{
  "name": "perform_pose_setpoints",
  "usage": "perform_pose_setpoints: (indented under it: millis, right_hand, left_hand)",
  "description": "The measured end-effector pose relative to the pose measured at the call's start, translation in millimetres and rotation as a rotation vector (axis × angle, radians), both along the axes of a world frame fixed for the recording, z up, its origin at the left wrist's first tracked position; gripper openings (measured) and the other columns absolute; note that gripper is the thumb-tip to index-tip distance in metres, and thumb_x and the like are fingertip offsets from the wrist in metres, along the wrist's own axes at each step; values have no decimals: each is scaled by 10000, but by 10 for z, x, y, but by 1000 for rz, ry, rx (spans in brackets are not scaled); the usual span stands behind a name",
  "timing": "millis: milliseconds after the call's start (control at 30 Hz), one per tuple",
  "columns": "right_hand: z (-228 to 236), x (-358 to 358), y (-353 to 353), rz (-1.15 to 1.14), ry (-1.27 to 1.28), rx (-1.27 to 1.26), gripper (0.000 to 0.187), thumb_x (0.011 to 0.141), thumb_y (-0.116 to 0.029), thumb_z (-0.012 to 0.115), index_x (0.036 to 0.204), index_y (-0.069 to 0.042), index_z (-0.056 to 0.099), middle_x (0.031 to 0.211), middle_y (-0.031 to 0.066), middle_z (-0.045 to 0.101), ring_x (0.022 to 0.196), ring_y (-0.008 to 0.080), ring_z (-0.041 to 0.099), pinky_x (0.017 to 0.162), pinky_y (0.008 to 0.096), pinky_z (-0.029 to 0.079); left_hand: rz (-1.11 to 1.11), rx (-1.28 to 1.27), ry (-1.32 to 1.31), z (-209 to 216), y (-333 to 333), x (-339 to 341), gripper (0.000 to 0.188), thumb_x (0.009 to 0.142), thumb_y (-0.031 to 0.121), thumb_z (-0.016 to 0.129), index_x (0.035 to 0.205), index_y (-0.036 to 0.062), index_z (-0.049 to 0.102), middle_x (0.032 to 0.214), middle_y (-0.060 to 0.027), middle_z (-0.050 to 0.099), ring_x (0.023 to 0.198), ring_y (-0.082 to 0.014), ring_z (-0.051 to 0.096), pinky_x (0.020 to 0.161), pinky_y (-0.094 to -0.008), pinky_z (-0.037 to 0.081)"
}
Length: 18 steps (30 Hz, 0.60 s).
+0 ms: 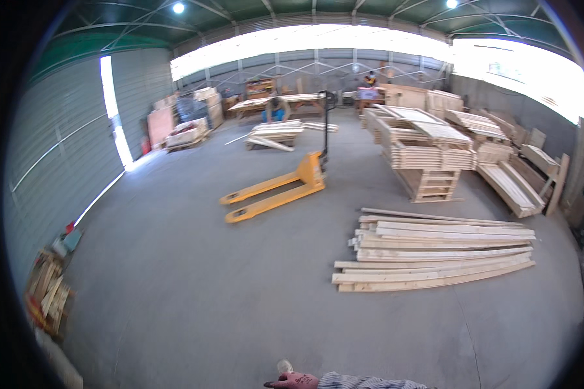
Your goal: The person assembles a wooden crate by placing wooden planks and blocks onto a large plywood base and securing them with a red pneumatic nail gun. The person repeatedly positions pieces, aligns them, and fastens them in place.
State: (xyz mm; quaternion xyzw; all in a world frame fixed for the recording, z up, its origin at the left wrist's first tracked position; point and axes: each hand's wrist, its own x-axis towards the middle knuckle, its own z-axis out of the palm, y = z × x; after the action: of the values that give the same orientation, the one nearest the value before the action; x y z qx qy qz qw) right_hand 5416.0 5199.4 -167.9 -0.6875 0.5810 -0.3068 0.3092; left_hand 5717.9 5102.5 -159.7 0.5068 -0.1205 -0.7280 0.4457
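Note:
My right hand [294,380], in a pink-red glove with dark marks, shows at the bottom edge below a striped sleeve [363,381]. Its fingers point left and are partly cut off by the frame. A small whitish rounded object [284,366] sticks up at the hand, which looks closed on it; what it is cannot be made out. My left hand is out of sight. Beyond, on the concrete floor, stands a yellow pallet jack [311,175] with a dark upright handle, its forks toward the left. To its right lies a loose stack of long timber boards [435,249].
Stacked wooden frames [428,155] stand behind the boards, with wooden crates [509,185] along the right wall. A person in blue [277,111] bends by a low wood pile [272,135]; another person [370,79] is at the back. Wood scraps [48,292] lie at left.

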Motion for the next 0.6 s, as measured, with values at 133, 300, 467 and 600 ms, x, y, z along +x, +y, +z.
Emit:
perform_pose_setpoints:
  millis: [133, 300, 467, 600]
  right_hand:
    - [-287, -1220, -980, -176, -58, 133, 456, 798, -383, 677, 1200, -167, 658, 959, 171, 653, 875, 353, 646, 777, 443, 534]
    - [-302, -2780, -1481, -550, -21, 393, 551, 814, -353, 692, 1266, -65, 563, 1133, 179, 613, 1069, 331, 595, 967, 377, 465]
    - [-514, -4142, -2095, -1338, -821, 82, 212, 885, -208, 618, 1032, -59, 658, 851, 88, 651, 715, 210, 635, 603, 347, 540]
    - [-196, -5551, -2790, -1472, -936, -580, 250, 902, -263, 605, 1028, -49, 575, 956, 167, 627, 863, 287, 642, 695, 405, 565]
  left_hand:
    - [-104, -181, 29, 42, -1965, -1000, 398, 956, 456, 566, 660, 220, 445, 576, 67, 434, 525, -82, 426, 567, -287, 457]
    - [-743, -242, 112, 68, -3759, -3520, 298, 1016, 346, 469, 1233, 150, 413, 987, -2, 533, 861, -185, 555, 833, -413, 504]
    - [-1039, -514, 229, 279, -4948, -6159, 413, 997, 382, 520, 1067, -13, 616, 985, -113, 664, 903, -224, 657, 854, -407, 547]
    - [-1040, -438, 101, -249, -5957, -7385, 378, 1000, 344, 528, 1084, -15, 609, 1013, -121, 661, 914, -222, 656, 860, -395, 545]
